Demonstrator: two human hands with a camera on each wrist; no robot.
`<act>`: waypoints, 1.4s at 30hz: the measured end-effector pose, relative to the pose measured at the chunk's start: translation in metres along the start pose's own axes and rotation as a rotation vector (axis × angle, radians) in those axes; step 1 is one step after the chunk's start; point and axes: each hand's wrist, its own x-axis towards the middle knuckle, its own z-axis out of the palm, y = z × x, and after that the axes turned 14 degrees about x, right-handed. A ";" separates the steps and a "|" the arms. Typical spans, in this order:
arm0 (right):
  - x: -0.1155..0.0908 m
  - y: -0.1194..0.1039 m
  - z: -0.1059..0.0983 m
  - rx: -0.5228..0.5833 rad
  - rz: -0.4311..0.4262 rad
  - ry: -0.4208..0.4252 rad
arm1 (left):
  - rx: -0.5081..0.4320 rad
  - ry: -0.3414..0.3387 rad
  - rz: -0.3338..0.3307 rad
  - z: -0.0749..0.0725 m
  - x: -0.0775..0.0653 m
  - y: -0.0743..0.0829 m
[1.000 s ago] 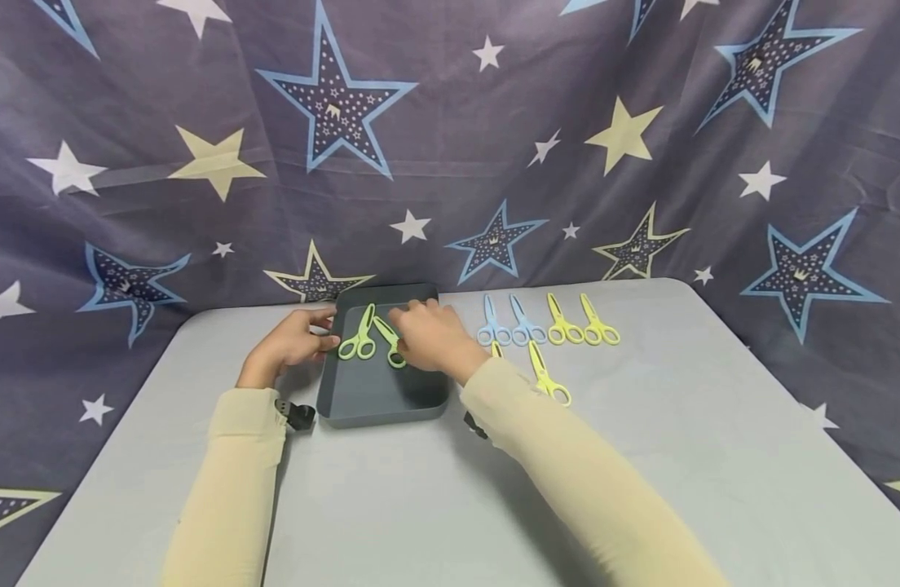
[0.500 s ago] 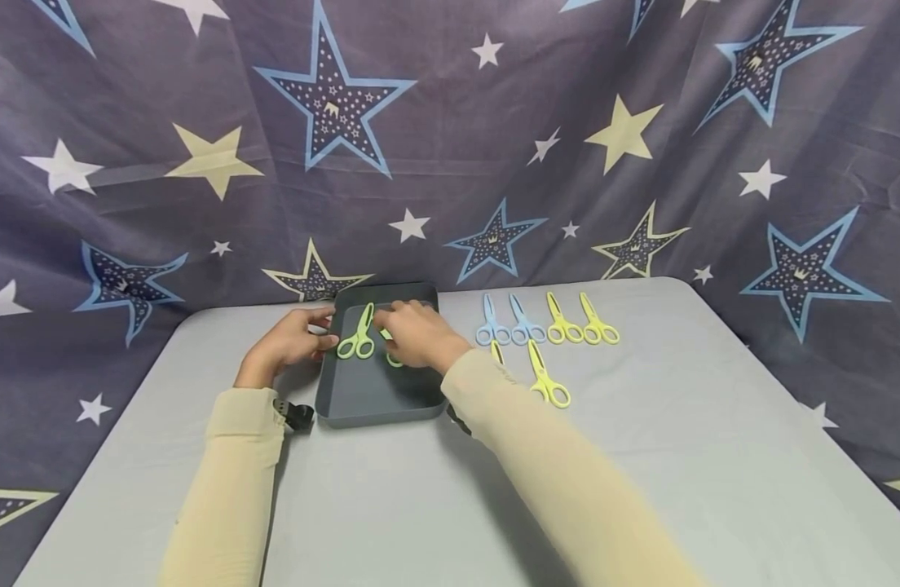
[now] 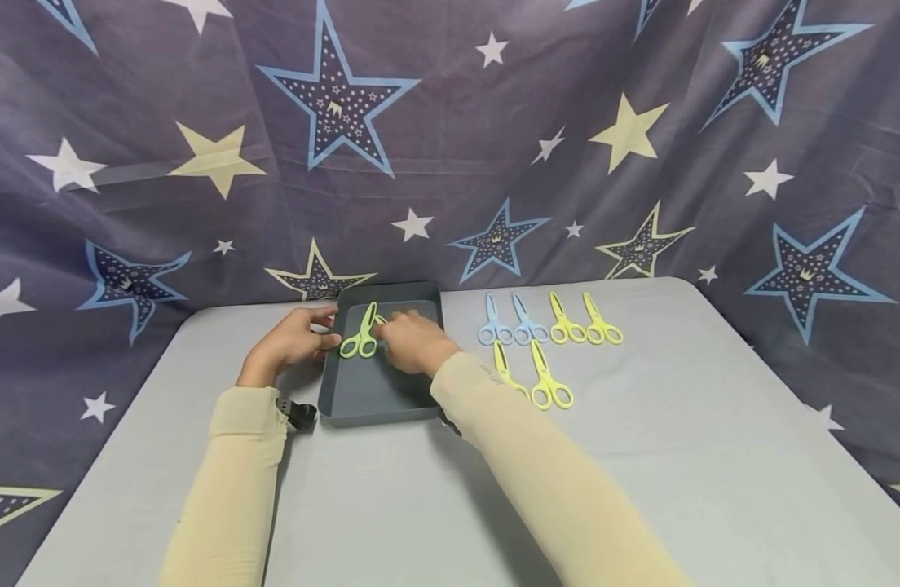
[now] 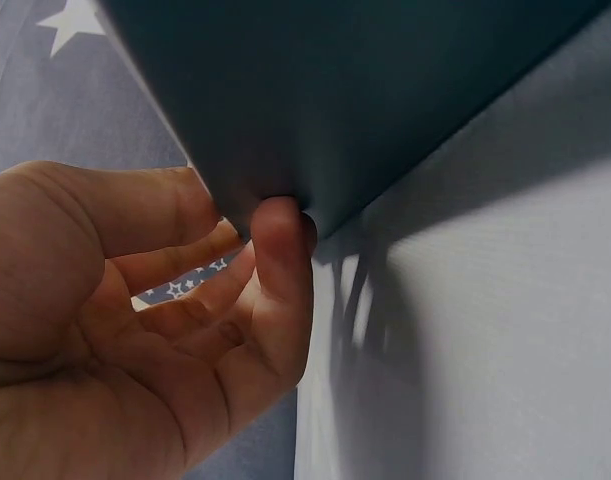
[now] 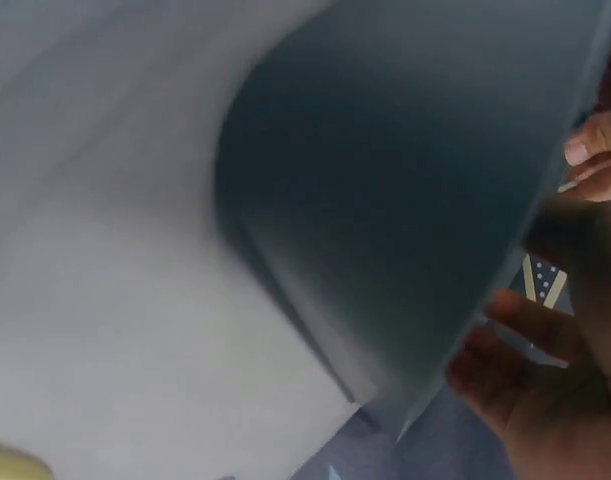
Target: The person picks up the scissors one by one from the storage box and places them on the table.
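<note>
- with left hand (image 3: pixel 292 338), clamping left wall of tray (image 3: pixel 377 399) between thumb and fingers; probably to stop it sliding
- with right hand (image 3: pixel 413 342), reaching into tray over second green scissors (image 3: pixel 380 319), mostly covered, only tip showing; can't tell if pinching or just touching, right wrist view blurred
- just left of that, flat in tray: first green scissors (image 3: pixel 365 328), tip away from person, likely for alignment
- on counter (image 3: pixel 347 505), right of tray: two blue scissors (image 3: pixel 524 316), four yellow scissors (image 3: pixel 541 367), probably grouped by colour to keep sets apart
- rings toward person, likely for easy pickup
</note>
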 end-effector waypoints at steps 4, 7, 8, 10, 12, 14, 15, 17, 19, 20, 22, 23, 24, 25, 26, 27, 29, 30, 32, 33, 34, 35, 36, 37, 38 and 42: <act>-0.001 -0.001 0.004 -0.028 0.039 -0.017 | -0.002 -0.001 0.004 0.001 0.001 0.000; -0.002 -0.002 0.007 -0.022 0.056 -0.026 | -0.008 -0.005 0.005 0.001 0.001 0.000; -0.002 -0.002 0.007 -0.018 0.060 -0.030 | -0.010 -0.007 0.004 0.001 0.001 0.000; -0.003 -0.001 0.009 -0.007 0.066 -0.035 | -0.012 -0.008 0.003 0.001 0.001 0.000; -0.002 0.000 0.011 -0.001 0.063 -0.030 | -0.013 -0.007 0.002 0.001 0.001 0.000; 0.000 0.001 0.013 0.000 0.057 -0.030 | -0.018 -0.007 0.003 0.000 0.001 0.000; 0.000 0.002 0.014 -0.001 0.053 -0.029 | -0.019 -0.007 0.005 0.000 0.001 0.000; 0.002 0.003 0.015 -0.003 0.048 -0.029 | -0.021 -0.008 0.005 0.000 0.001 0.000; 0.003 0.004 0.017 -0.009 0.043 -0.030 | -0.021 -0.010 0.004 0.000 0.001 0.000; 0.004 0.005 0.017 -0.012 0.042 -0.029 | -0.020 -0.010 0.004 0.000 0.001 0.000; 0.004 0.005 0.018 -0.021 0.041 -0.026 | -0.016 -0.009 0.003 0.000 0.002 0.000; 0.004 0.005 0.018 -0.025 0.041 -0.024 | -0.014 -0.007 0.003 0.000 0.002 0.000; 0.005 0.005 0.018 -0.026 0.040 -0.023 | -0.012 -0.006 0.003 -0.001 0.002 0.000; 0.005 0.005 0.018 -0.028 0.039 -0.020 | -0.011 -0.005 0.004 -0.001 0.002 0.000; 0.005 0.005 0.018 -0.032 0.037 -0.019 | -0.010 -0.003 0.003 -0.001 0.002 0.000; 0.005 0.005 0.018 -0.034 0.036 -0.018 | -0.009 -0.002 0.004 -0.001 0.002 0.000; 0.004 0.004 0.017 -0.034 0.031 -0.015 | -0.008 -0.001 0.002 -0.001 0.002 0.001; 0.004 0.004 0.017 -0.033 0.029 -0.012 | -0.008 -0.002 0.002 -0.001 0.002 0.001; 0.002 0.004 0.017 -0.027 0.024 -0.008 | -0.010 -0.002 0.001 -0.001 0.002 0.001; 0.002 0.004 0.016 -0.022 0.022 -0.005 | -0.010 -0.002 0.000 -0.001 0.002 0.001; 0.001 0.004 0.016 -0.016 0.020 -0.003 | -0.009 -0.002 -0.001 -0.001 0.002 0.001; 0.001 0.004 0.016 -0.012 0.018 -0.001 | -0.010 -0.002 -0.002 -0.001 0.002 0.001; 0.001 0.004 0.016 -0.005 0.019 0.001 | -0.012 -0.002 -0.002 -0.001 0.002 0.001; 0.001 0.004 0.016 0.001 0.019 0.000 | -0.013 -0.003 -0.002 0.000 0.002 0.001; 0.001 0.004 0.017 0.006 0.020 -0.001 | -0.013 -0.004 -0.002 0.000 0.002 0.000; 0.000 0.004 0.017 0.034 0.027 -0.008 | -0.019 -0.004 0.000 0.001 0.001 0.000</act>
